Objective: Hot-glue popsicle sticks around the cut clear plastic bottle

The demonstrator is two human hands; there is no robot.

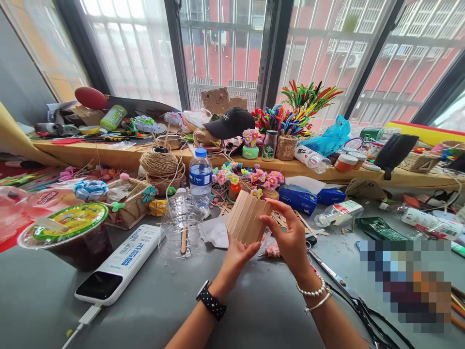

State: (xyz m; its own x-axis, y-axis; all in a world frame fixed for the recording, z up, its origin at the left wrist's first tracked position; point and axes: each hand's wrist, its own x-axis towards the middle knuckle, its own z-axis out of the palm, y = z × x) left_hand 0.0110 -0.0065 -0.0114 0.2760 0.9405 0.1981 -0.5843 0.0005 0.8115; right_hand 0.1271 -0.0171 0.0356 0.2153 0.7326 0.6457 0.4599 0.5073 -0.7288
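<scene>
Here | left hand [237,259]: clasping stick panel [247,218] from below | right hand [289,232]: pinching its edge

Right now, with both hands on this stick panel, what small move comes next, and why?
I'd probably press the stick panel at its right edge with your right hand, since that hand is at that edge while your left hand supports the bottom.

The head camera looks forward and down — table [145,315] below, windows [225,53] ahead.
</scene>
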